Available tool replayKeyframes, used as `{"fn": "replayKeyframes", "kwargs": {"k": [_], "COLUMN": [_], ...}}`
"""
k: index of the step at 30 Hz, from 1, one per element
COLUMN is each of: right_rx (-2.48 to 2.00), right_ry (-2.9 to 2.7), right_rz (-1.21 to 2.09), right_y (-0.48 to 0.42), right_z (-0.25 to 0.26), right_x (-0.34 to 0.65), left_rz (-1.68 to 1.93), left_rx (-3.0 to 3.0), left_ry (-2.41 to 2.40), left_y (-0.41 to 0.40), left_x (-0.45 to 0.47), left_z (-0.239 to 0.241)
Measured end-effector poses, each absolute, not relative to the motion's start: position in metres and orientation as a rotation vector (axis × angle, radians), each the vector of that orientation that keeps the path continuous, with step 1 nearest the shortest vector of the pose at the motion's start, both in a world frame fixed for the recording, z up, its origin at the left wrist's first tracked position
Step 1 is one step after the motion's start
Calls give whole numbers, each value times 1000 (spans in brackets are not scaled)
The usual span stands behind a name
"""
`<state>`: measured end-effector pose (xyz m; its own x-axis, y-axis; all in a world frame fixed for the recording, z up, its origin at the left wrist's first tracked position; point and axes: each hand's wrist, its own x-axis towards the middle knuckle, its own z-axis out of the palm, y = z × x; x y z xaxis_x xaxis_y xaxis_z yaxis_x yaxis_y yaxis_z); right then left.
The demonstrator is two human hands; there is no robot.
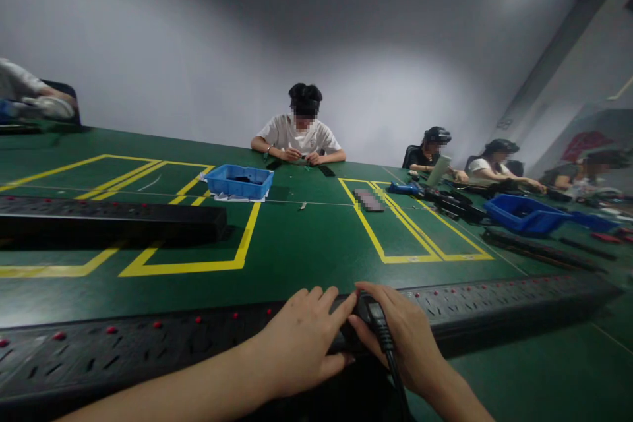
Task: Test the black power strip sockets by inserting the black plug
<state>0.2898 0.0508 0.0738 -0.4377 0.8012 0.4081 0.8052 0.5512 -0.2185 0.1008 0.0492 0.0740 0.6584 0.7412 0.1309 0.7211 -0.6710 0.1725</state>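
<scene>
A long black power strip (pixel 494 300) with red switches runs along the near edge of the green table (pixel 306 250). My left hand (pixel 301 336) lies flat on the strip, fingers stretched out toward the right. My right hand (pixel 403 336) is closed around a black plug (pixel 374 313) at the strip's top, and the plug's black cable (pixel 395 369) runs back over that hand toward me. The fingertips of both hands meet beside the plug.
A second black power strip (pixel 113 217) lies at the left. A blue bin (pixel 240 181) stands mid-table inside yellow floor-tape lines, and another blue bin (pixel 521 214) at right. A person in a white shirt (pixel 299 135) sits opposite; others work at the right and far left.
</scene>
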Motion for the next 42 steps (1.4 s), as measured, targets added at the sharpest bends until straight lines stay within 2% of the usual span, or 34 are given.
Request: {"fn": "replayKeyframes", "kwargs": {"k": [42], "right_rx": [-1362], "right_ry": [-2361], "right_rz": [66], "right_y": [50], "right_z": [76], "right_x": [291], "left_rz": [326], "left_rx": [2802], "left_ry": [1211], "left_y": [50], "left_x": [100], "left_z": [75]}}
